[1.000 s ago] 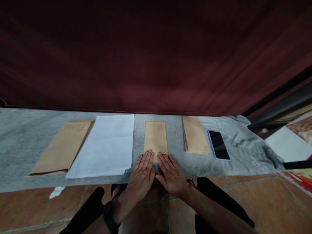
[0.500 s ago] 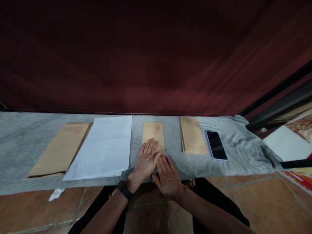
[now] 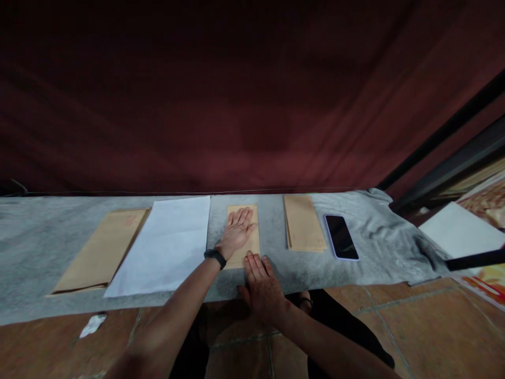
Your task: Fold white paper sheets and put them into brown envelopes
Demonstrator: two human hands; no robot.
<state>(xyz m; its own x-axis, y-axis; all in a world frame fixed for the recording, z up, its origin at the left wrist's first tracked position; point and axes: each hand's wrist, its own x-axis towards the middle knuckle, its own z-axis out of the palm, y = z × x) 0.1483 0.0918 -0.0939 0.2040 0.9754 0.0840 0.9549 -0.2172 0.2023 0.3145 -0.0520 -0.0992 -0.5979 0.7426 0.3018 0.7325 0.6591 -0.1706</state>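
**Q:** Head view shows two hands near the middle of the frame. Why do they lie as they do?

**A:** The left hand [image 3: 236, 230] lies flat on the small brown envelope [image 3: 248, 247], fingers stretched and a little apart, gripping nothing. I judge that it presses the paper down against the grey cloth [image 3: 35, 237]. The right hand [image 3: 262, 284] lies just below, also flat and open, with the fingertips at the lower edge of the same envelope, as if to keep it from sliding.

**Q:** Where does the envelope lie among the other things?

**A:** Just left of centre, between the white sheet [image 3: 169, 242] on its left and the stack of brown envelopes [image 3: 303, 223] on its right. A phone [image 3: 341, 237] lies screen up beside that stack, and a large brown envelope [image 3: 102, 250] is partly tucked under the white sheet.

**Q:** What can you not make out?

**A:** The left hand covers the upper part of the envelope, so any printing there is hidden. The dark red curtain [image 3: 236, 105] fills the top half and hides what is behind. At the right edge some papers are cut off and blurred.
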